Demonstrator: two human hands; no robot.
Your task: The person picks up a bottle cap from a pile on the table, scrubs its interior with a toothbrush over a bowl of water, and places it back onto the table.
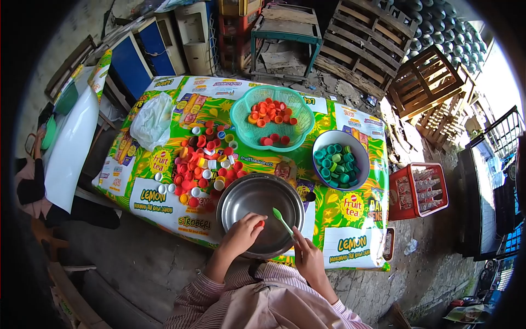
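Observation:
My left hand point(241, 237) is closed over the near left part of a steel basin point(223, 204), pinching a red-orange bottle cap point(259, 223). In my right hand point(308, 256), at the basin's near right rim, is a slim light-green tool point(284, 222) with a wider end pointing away from me. Whether that end has bristles is too small to tell. Beyond the basin lies a pile of loose bottle caps point(189, 170), mostly red and orange with some white and yellow. A single dark cap point(310, 196) rests just right of the basin.
A turquoise plastic basket point(249, 137) holds orange and red caps. The white bowl point(359, 148) at right contains green and teal caps. A crumpled plastic bag point(152, 122) lies at the left on the printed tablecloth point(350, 253). Another person's arm point(38, 143) shows at far left.

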